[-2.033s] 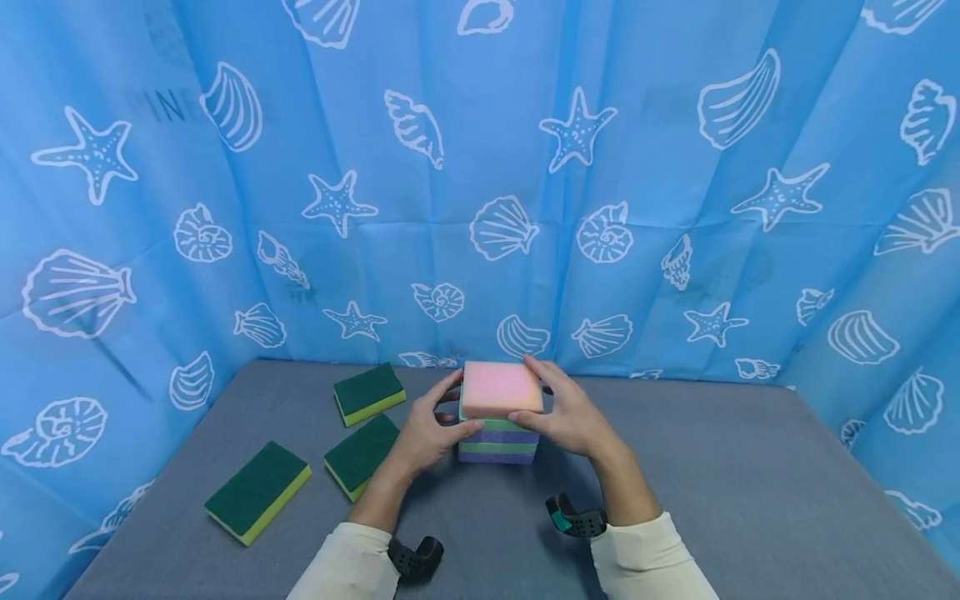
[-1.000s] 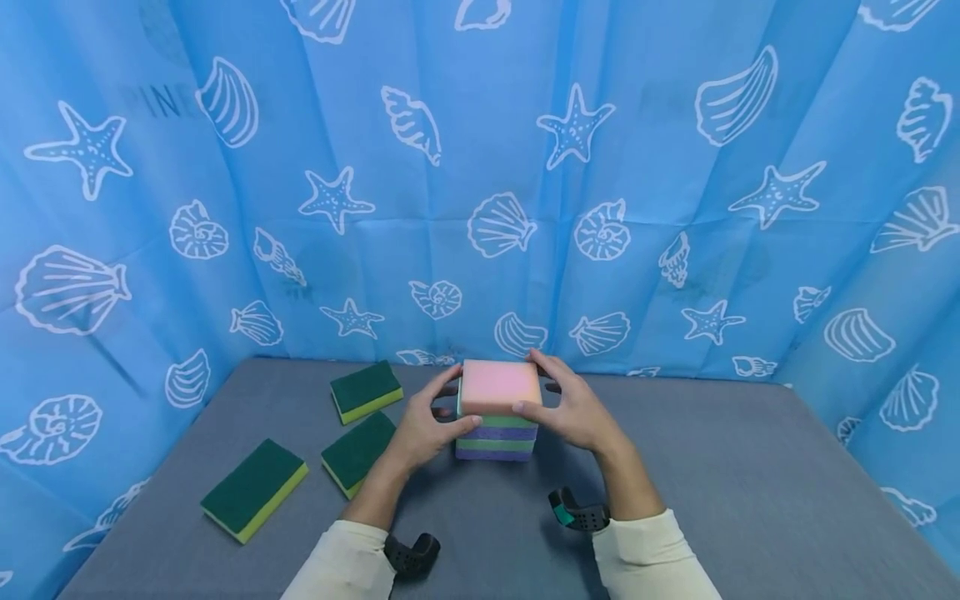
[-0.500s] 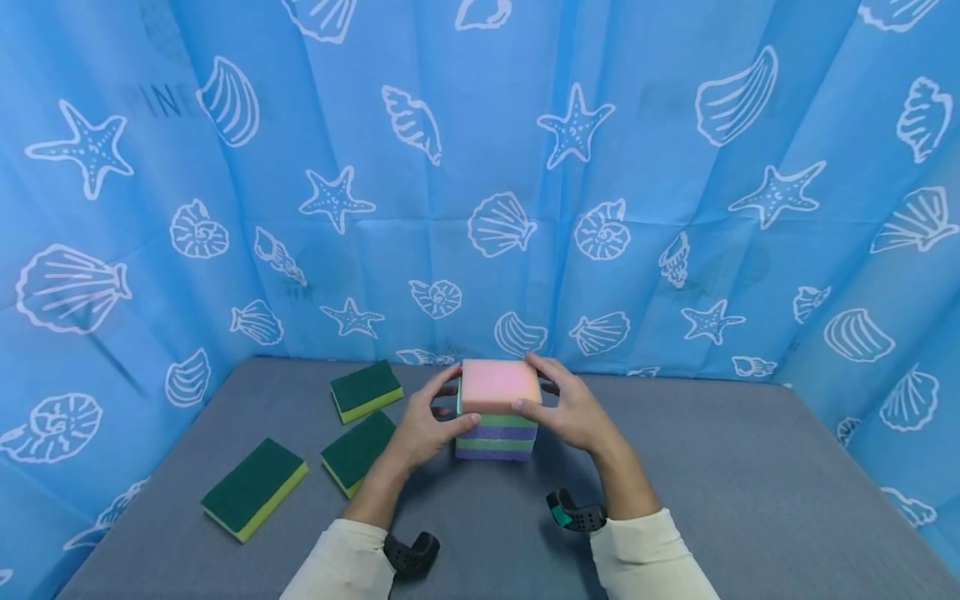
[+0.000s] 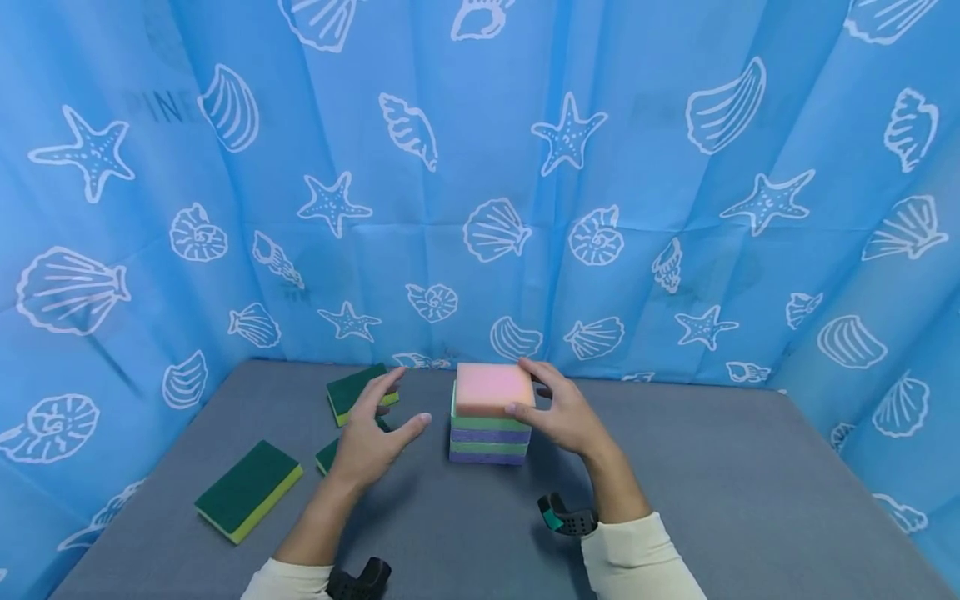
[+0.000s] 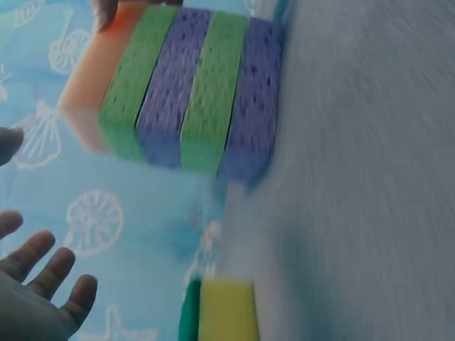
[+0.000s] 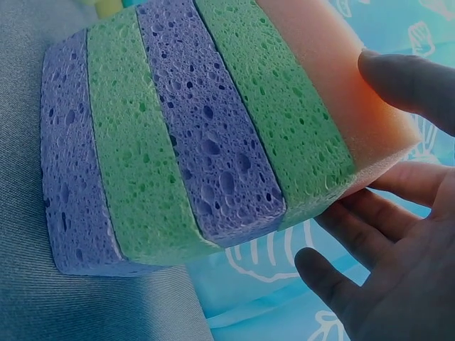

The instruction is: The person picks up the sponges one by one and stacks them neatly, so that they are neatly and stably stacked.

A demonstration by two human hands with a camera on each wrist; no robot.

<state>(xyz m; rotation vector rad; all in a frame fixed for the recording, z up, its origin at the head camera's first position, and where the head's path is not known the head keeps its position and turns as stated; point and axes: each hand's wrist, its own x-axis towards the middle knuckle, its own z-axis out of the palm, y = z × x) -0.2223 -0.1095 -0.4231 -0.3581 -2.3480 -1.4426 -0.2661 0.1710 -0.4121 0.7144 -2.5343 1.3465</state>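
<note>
A stack of sponges stands in the middle of the table, purple and green layers point(image 4: 489, 436) alternating from the bottom up. On top lies a thicker pink sponge point(image 4: 495, 390), its side peach-orange in the right wrist view. My right hand point(image 4: 568, 418) holds this top sponge at its right end, the thumb point(image 6: 405, 78) on its front side and the fingers around the far corner. My left hand point(image 4: 367, 442) is off the stack to its left, fingers spread and holding nothing. It partly covers two green-and-yellow scouring sponges in the head view.
One scouring sponge point(image 4: 250, 490) lies at the left of the grey table point(image 4: 697, 483). Another scouring sponge point(image 4: 352, 390) is farther back, and a third scouring sponge point(image 4: 327, 456) is mostly behind my left hand. A blue shell-print curtain point(image 4: 480, 167) hangs behind the table.
My left hand has let go of the top sponge and moved left, away from the stack. My right hand stays on the pink sponge, and the stack keeps its place.
</note>
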